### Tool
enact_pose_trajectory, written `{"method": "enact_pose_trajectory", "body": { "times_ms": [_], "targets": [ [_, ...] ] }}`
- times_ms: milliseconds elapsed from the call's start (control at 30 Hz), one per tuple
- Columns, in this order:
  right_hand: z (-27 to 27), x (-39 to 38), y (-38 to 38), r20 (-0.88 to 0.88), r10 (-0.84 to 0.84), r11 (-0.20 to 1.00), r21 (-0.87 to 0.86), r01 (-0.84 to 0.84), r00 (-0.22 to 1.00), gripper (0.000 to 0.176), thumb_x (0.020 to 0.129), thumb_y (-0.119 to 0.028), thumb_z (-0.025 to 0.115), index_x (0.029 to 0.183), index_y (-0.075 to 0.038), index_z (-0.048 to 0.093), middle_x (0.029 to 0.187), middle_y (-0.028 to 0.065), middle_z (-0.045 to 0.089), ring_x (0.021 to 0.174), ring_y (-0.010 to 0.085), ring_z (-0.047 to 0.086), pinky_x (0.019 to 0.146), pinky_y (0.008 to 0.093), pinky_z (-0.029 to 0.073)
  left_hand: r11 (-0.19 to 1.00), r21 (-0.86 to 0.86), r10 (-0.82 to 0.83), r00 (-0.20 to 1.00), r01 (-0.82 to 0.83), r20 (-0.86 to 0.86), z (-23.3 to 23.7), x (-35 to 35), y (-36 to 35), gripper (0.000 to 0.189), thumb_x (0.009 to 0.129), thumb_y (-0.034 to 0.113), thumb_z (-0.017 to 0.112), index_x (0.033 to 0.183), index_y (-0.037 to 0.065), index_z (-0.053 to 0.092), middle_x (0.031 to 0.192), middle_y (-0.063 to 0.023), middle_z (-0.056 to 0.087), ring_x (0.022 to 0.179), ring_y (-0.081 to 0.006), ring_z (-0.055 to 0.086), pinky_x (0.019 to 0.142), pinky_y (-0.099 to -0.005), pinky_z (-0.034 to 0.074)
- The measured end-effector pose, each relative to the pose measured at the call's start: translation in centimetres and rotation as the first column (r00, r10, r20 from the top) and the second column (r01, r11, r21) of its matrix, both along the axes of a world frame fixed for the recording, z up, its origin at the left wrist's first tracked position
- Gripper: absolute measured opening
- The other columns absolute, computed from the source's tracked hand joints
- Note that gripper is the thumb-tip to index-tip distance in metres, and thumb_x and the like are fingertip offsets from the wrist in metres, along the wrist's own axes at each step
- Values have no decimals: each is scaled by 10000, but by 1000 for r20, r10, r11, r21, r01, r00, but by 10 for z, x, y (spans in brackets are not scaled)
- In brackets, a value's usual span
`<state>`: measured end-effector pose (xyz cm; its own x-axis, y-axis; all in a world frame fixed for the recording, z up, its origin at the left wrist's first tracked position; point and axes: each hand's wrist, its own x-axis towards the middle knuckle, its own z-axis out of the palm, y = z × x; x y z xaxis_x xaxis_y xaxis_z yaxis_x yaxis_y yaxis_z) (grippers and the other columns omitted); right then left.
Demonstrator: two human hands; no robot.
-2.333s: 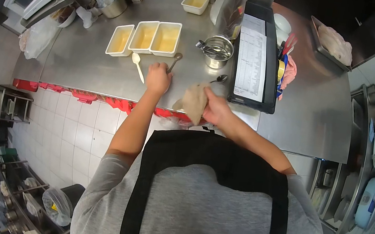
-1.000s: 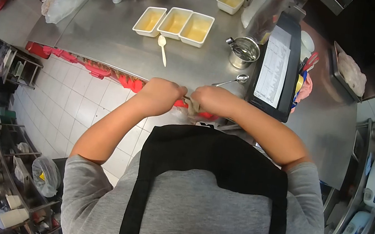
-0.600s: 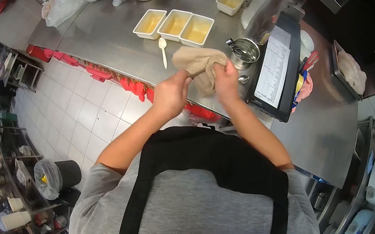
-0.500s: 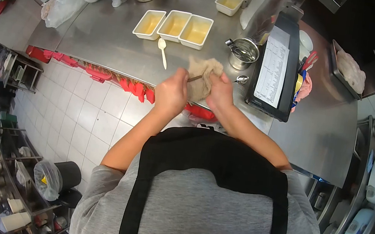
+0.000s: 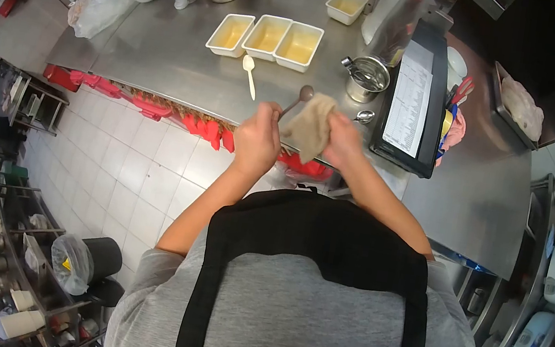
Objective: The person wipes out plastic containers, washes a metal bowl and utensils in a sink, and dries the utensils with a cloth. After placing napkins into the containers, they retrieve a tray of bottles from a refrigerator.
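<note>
Head: left hand [image 5: 259, 139] grips spoon [image 5: 306, 93], right hand [image 5: 344, 140] clutches cloth [image 5: 311, 127] at counter edge [image 5: 181, 103].

4 tubs [image 5: 267, 36] on steel counter [image 5: 174, 52]

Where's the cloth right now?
In the head view, near the counter's front edge, the cloth is in the right hand, just right of the spoon in the left hand.

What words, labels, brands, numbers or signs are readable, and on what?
None can be read.
Printed sheet on the black holder: rows of print, too small.
Pale blue container at right: dark patch, maybe a label, too small to tell.
</note>
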<state>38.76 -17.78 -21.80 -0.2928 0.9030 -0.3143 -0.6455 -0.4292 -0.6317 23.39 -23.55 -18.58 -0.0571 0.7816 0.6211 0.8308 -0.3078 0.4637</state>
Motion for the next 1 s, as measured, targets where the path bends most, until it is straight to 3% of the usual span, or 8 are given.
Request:
{"method": "enact_pose_trajectory", "body": {
  "times_ms": [100,267,467,500,600,700,900,1000],
  "targets": [
    [3,-21,-14,-80,209,977,48,-205,975,188,906,-103,462,1042,-9,551,960,95,613,853,206,608,739,339,508,992,-81,-98,995,98,12,-6,4,-2,88,862,56,538,947,44,517,692,-125,606,576,-301,602,495,-363,451],
    [-1,-19,-7,-94,52,998,-13,-54,994,184,918,-126,454,1032,-16,549,956,100,605,813,207,605,709,356,508,936,-112,-287,908,334,304,-2,5,-17,226,813,42,621,1033,49,571,779,-117,627,634,-260,613,546,-324,469],
    [5,-13,-18,-129,26,998,-49,-33,991,184,929,-131,440,1035,-15,535,951,108,601,834,216,611,728,369,520,904,10,-427,903,427,40,17,-18,6,303,639,119,780,924,91,681,835,-54,634,788,-182,569,643,-296,457],
    [9,-10,-19,-110,27,999,-29,-30,994,185,930,-131,439,1037,-13,533,951,110,600,843,218,611,739,370,521,879,-34,-464,868,476,177,17,-21,8,340,584,154,799,901,107,688,851,-20,623,825,-189,533,704,-302,438],
    [9,-1,-19,-105,34,999,42,-29,994,202,930,-128,435,1068,-7,518,982,122,590,891,229,606,779,381,517,811,-95,-549,807,577,219,7,-20,17,361,559,173,809,894,113,688,915,-33,595,858,-206,522,721,-317,432],
    [15,5,-19,-151,4,999,-49,-12,989,216,929,-116,432,1098,-4,507,1017,126,579,923,233,598,788,390,514,899,4,-432,887,437,167,-2,-11,23,467,526,215,827,950,108,664,982,-55,564,916,-214,505,760,-330,422],
    [28,18,-45,-127,154,988,-9,-156,980,233,921,-66,417,1129,5,494,1077,128,567,958,228,595,794,378,512,878,36,-476,862,477,173,-14,12,35,509,546,206,832,998,103,621,969,-44,563,900,-223,507,846,-355,375],
    [14,26,-51,3,98,994,-40,-98,995,218,898,-28,449,1102,14,514,1041,119,588,914,214,614,774,359,519,659,-248,-360,587,710,725,-34,15,40,364,685,202,772,979,66,606,977,-47,593,872,-178,519,818,-327,387]
  ]
}}
